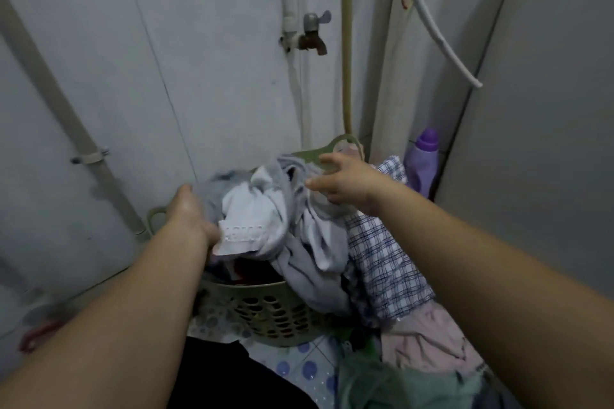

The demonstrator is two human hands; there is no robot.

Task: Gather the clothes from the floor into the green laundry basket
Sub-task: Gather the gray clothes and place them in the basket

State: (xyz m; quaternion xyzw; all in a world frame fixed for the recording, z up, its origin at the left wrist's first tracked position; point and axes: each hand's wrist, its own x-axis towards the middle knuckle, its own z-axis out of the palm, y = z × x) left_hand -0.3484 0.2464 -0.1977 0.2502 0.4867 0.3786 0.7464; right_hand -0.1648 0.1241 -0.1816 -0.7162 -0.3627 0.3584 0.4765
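Note:
The green laundry basket point(265, 312) stands on the floor against the tiled wall, heaped with white and grey clothes point(265, 222). My left hand point(189, 212) rests on the left side of the heap, its fingers buried in the white cloth. Over the far right side of the heap my right hand point(345, 181) hovers with fingers spread, touching the grey cloth by the basket's far handle. A checked shirt point(382, 249) hangs over the basket's right rim. Pink cloth point(428, 335) and green cloth point(382, 382) lie on the floor to the right.
A tap point(314, 31) and pipes run down the wall above the basket. A purple detergent bottle point(423, 163) stands in the right corner. A white hose point(435, 26) hangs at upper right. A dark garment point(232, 375) lies in front. A red object point(36, 335) sits at far left.

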